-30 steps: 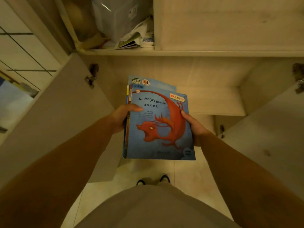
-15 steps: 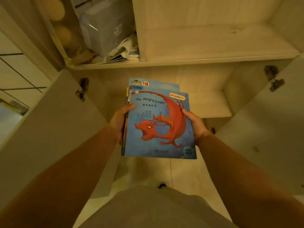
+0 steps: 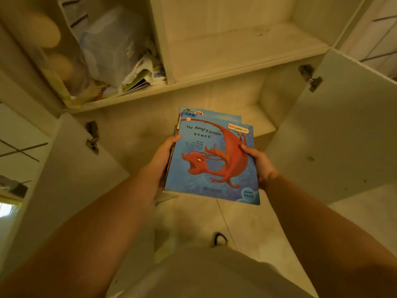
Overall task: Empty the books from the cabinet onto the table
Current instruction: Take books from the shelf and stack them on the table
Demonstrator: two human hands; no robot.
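I hold a stack of thin picture books point(image 3: 211, 160) in front of an open pale wood cabinet point(image 3: 236, 67). The top book is blue with a red dragon and the title "The Angry Dragon". My left hand point(image 3: 162, 160) grips the stack's left edge, thumb on the cover. Gripping the right edge is my right hand point(image 3: 258, 163). The stack hangs in the air above the floor, in front of the lower compartment point(image 3: 264, 123), which looks bare. No table is in view.
Both cabinet doors stand open, the left door point(image 3: 64, 179) and the right door point(image 3: 335, 134). The upper left shelf holds a clear plastic box point(image 3: 111, 46), loose papers and booklets point(image 3: 141, 78). The upper right shelf point(image 3: 247, 46) is bare. Tiled floor point(image 3: 247, 222) lies below.
The view has tilted up and swung right, so more of the upper shelves shows. The stack stays gripped in both hands, held slightly further right in view.
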